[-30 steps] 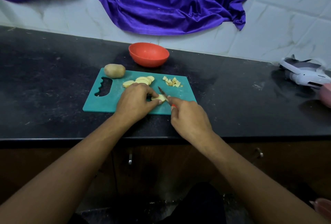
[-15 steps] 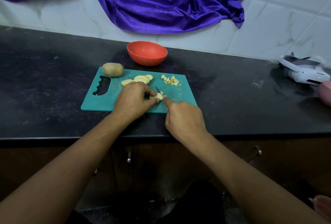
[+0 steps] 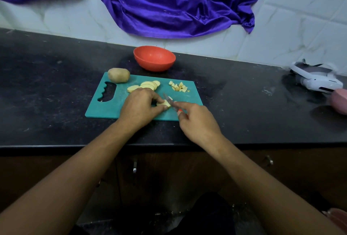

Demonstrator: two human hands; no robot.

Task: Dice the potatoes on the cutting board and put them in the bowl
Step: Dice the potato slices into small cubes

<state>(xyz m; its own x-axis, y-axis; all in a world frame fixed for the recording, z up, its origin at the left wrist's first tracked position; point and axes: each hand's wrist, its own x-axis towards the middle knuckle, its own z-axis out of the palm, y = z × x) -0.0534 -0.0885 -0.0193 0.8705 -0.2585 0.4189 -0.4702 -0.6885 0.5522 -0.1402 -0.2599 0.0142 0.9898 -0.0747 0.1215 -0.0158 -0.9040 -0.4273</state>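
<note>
Mid-frame, left hand (image 3: 139, 107) pinches a pale yellow potato slice (image 3: 165, 103) in its fingers (image 3: 156, 99); right hand (image 3: 199, 123) fingers grip the knife (image 3: 167, 98).

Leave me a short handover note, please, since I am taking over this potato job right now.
Left hand pinches a potato piece on the cutting board; right hand grips the knife, blade against that piece.
On the board: whole potato at far left, slices mid-board, small pile of cubes far right. Bowl behind the board, no potato visible inside.
Done: some slices and a few cubes cut.
Left: dice the held piece, the slices and the whole potato, then put all in the bowl.
</note>
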